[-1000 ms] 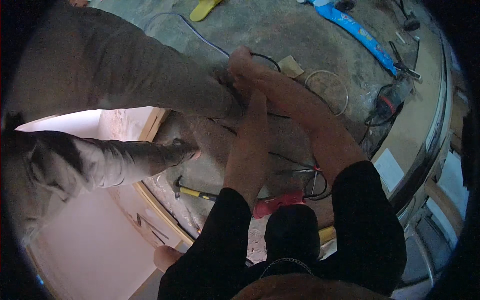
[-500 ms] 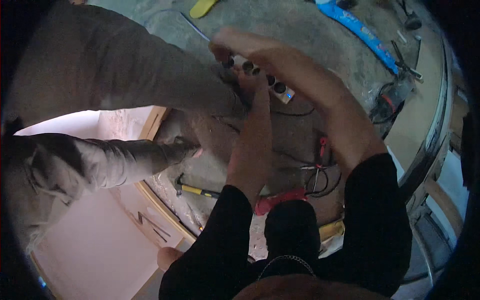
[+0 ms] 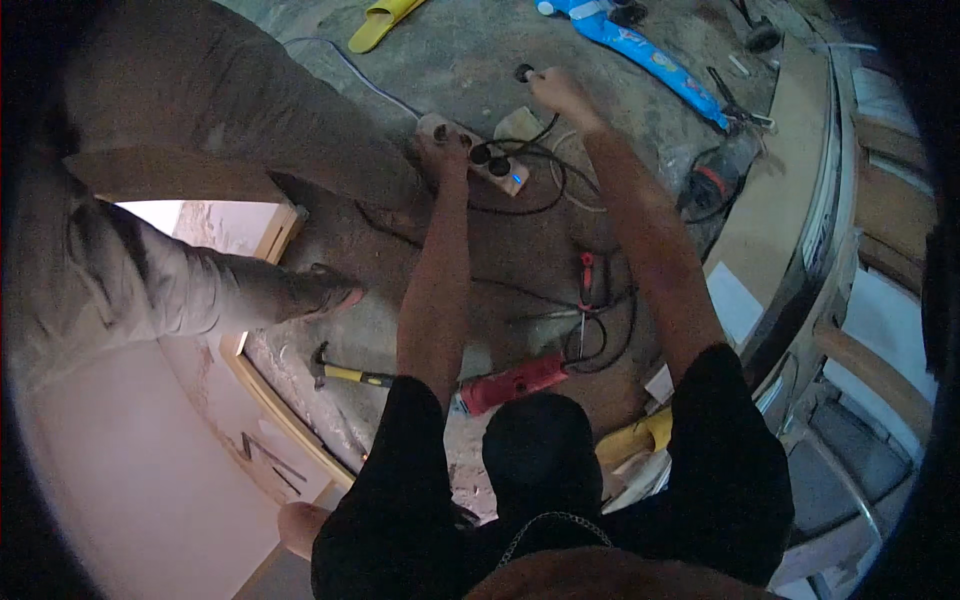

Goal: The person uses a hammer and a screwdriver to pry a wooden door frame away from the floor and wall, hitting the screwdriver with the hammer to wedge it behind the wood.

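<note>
A pale power strip [image 3: 515, 180] with dark plugs in it and a small blue light lies on the floor. My left hand [image 3: 443, 153] grips its left part, fingers closed, partly covering the sockets. Up and to the right, my right hand [image 3: 560, 95] holds a black plug [image 3: 523, 73], pinched and clear of the strip. Black cable [image 3: 560, 165] loops over the floor between the strip and my right forearm. Nearer to me lies a red corded power tool [image 3: 515, 385]; a red-handled screwdriver [image 3: 586, 275] is above it.
Another person's legs in grey trousers [image 3: 240, 110] stand at the left. A hammer [image 3: 345, 373] lies left of the red tool. Farther off are a yellow slipper [image 3: 380, 22], a long blue printed object [image 3: 660, 72] and a dark power tool [image 3: 712, 185] near the curved right edge.
My right hand has moved away from the strip, up and right, with a black plug in it. My left hand stays at the strip. The view has shifted somewhat.
</note>
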{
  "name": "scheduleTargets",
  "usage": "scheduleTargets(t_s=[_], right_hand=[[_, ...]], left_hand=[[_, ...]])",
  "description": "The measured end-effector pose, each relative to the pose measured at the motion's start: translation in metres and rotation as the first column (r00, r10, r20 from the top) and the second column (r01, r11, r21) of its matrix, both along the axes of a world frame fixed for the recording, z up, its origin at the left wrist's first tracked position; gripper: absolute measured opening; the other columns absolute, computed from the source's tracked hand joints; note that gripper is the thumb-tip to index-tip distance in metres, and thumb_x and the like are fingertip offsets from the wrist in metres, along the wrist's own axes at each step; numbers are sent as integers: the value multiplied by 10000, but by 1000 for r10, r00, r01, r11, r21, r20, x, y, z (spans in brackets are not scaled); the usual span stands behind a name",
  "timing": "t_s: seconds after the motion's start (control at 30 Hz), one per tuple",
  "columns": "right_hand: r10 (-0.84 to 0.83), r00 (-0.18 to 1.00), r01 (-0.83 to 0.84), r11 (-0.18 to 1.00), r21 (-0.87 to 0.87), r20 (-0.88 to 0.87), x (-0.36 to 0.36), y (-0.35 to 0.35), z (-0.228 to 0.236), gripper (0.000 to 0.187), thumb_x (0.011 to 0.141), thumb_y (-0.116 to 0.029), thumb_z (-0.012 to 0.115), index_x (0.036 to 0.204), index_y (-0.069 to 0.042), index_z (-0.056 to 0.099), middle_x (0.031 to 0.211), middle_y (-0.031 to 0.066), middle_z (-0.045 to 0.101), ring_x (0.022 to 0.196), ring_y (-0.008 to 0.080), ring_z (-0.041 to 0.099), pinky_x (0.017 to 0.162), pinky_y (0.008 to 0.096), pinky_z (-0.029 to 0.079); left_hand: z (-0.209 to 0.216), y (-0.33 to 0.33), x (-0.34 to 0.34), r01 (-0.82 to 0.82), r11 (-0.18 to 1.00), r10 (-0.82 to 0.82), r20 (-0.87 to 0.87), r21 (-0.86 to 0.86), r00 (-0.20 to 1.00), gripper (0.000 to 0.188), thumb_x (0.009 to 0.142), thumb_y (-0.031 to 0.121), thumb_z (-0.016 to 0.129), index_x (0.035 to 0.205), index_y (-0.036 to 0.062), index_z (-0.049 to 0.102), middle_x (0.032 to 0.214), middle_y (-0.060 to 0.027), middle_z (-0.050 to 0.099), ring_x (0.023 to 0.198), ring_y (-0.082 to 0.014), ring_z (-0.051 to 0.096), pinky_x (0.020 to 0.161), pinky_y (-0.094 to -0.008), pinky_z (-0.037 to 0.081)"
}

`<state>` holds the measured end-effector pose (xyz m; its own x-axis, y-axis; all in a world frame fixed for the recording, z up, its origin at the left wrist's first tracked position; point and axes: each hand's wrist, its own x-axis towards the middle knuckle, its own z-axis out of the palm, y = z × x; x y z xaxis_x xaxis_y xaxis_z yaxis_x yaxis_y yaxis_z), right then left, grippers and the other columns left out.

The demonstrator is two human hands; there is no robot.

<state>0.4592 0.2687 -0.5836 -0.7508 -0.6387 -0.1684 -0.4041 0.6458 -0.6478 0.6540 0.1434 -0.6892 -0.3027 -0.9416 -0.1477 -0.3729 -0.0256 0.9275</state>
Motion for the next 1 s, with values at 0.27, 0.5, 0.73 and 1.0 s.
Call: scheduleTargets(t_s=[0.27,0.5,0.73,1.0], right_hand=[[-39,847,361,774,-520,530,0,62,-36,607,926,-539,520,1272,-42,550,1173,134,604,1000,277,580,834,462,484],[-102,879,379,744,-551,466,109,156,-54,510,935,-418,550,1259,-24,557,1206,143,604,1066,281,584,890,438,474],[477,812,-398,874,-280,335,339,181,-25,419,943,-297,580,1245,-7,565,1239,152,605,1132,286,589,945,414,464],[931,315,-900,355,252,-185,593,64,-22,474,924,-237,610,1316,-21,458,1163,207,549,1034,365,593,854,447,506]], left_hand=[[201,125,164,683,719,-683,54,-127,728,515,936,242,600,1394,51,464,1379,-158,521,1299,-325,471,1109,-433,336],[283,90,533,739,414,-790,613,531,2,585,896,414,626,1383,114,499,1345,-168,549,1241,-341,523,1071,-440,403],[320,128,773,204,947,-321,718,248,617,579,931,443,607,1383,101,484,1313,-132,579,1154,-258,592,979,-451,485],[97,219,779,156,968,-252,744,199,618,405,952,338,600,1266,93,526,1202,-130,609,1092,-282,614,924,-423,505]])
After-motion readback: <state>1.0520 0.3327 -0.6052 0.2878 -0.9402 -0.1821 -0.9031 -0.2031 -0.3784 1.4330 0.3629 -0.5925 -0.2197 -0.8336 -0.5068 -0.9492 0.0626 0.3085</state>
